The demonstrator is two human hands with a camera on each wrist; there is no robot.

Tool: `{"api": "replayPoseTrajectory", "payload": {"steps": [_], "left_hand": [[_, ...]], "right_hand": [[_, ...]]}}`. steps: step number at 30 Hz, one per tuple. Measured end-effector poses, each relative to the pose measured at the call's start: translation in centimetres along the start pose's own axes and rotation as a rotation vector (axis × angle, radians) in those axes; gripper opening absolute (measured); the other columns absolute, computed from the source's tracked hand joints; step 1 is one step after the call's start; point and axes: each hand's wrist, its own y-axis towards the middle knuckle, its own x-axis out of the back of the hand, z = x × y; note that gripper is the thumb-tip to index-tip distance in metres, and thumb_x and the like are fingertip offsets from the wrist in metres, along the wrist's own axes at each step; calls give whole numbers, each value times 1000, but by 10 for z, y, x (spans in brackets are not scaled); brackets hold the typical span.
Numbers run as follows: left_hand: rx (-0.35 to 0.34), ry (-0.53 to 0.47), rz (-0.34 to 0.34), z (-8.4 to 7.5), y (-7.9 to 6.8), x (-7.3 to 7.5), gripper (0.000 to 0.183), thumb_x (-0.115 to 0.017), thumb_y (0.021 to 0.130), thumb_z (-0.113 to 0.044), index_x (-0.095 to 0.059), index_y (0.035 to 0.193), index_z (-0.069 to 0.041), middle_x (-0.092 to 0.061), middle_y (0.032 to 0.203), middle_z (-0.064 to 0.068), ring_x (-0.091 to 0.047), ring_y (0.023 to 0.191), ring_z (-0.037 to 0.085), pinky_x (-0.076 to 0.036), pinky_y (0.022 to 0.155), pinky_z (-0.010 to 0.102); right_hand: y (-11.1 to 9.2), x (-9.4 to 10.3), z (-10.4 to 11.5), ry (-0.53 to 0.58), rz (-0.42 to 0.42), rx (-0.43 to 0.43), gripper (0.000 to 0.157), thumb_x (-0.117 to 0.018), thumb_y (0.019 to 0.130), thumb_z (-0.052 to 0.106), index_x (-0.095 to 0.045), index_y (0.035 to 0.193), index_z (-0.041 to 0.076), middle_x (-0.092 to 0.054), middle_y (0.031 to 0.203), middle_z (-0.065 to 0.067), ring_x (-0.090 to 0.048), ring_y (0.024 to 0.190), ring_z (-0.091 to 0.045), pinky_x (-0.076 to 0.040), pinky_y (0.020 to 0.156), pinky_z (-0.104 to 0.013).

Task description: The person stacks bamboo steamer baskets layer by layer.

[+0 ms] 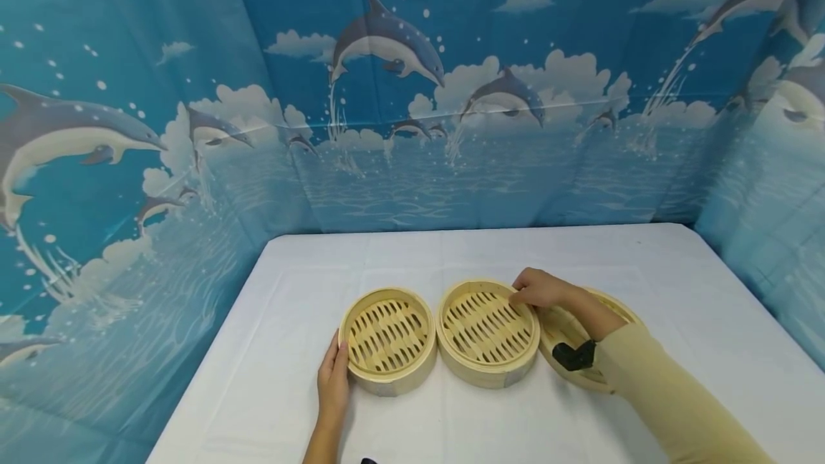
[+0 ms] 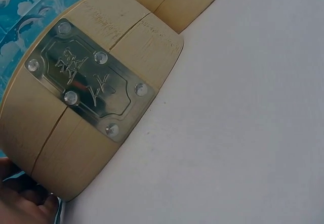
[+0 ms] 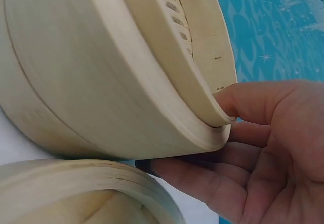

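Note:
Two round bamboo steamer baskets with slatted bottoms stand side by side on the white table. My left hand [image 1: 333,382] holds the left basket [image 1: 387,339] by its outer left side. A riveted metal plate [image 2: 91,80] shows on that basket's wall in the left wrist view. My right hand [image 1: 544,288] grips the far right rim of the right basket [image 1: 488,331]. In the right wrist view the thumb hooks inside the rim [image 3: 202,102], with the other fingers outside and below.
A round bamboo lid [image 1: 621,306] lies right of the baskets, partly hidden under the right forearm. A dark device [image 1: 572,356] sits at the right wrist. The white tablecloth [image 1: 271,349] spreads around them. A blue dolphin-print curtain [image 1: 399,185] hangs behind and along both sides.

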Motion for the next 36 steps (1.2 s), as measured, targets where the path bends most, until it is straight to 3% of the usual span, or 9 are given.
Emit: {"api": "replayPoseTrajectory", "payload": {"steps": [7, 13, 17, 23, 28, 36], "left_hand": [[-4, -12, 11, 2, 0, 0, 49, -36, 91, -30, -29, 129, 0, -29, 133, 10, -23, 122, 18, -19, 100, 29], [2, 2, 8, 0, 1, 0, 50, -36, 91, -32, -29, 129, -1, -29, 133, 9, -23, 122, 16, -18, 100, 29], [10, 4, -8, -1, 2, -1, 50, -36, 91, -33, -31, 129, -3, -30, 133, 7, -23, 121, 14, -18, 100, 29], [0, 17, 4, 0, 2, -1, 49, -24, 93, -36, -32, 129, -4, -31, 132, 3, -26, 120, 12, -20, 98, 22], [3, -17, 5, 2, 4, -1, 50, -22, 92, -40, -34, 129, -8, -34, 130, -2, -29, 118, 8, -24, 95, 14], [-50, -12, 7, 3, 1, 2, 46, -18, 94, -31, -33, 128, -3, -33, 131, 5, -28, 119, 12, -23, 93, 11]], "right_hand": [[-4, 11, 8, 77, 64, -3, 20, -51, 81, 5, -64, 69, -4, -54, 48, -8, -47, 37, -16, -46, 40, -41], [-9, 30, 31, 110, 73, -28, 19, -51, 80, 4, -65, 71, -5, -57, 51, -10, -46, 36, -13, -48, 41, -33], [-14, 43, 49, 108, 50, -86, 16, -53, 77, 5, -65, 71, -5, -59, 55, -12, -53, 41, -16, -50, 44, -32], [-18, 54, 74, 135, -3, -176, 18, -53, 77, 8, -65, 73, -5, -60, 59, -13, -57, 48, -20, -51, 50, -34], [-10, 48, 91, 160, -43, -211, 19, -52, 77, 9, -64, 77, -6, -61, 62, -12, -59, 52, -20, -52, 52, -34], [16, 18, 116, 182, -73, -190, 18, -52, 76, 8, -64, 75, -6, -61, 58, -12, -59, 49, -20, -51, 50, -34]]}}
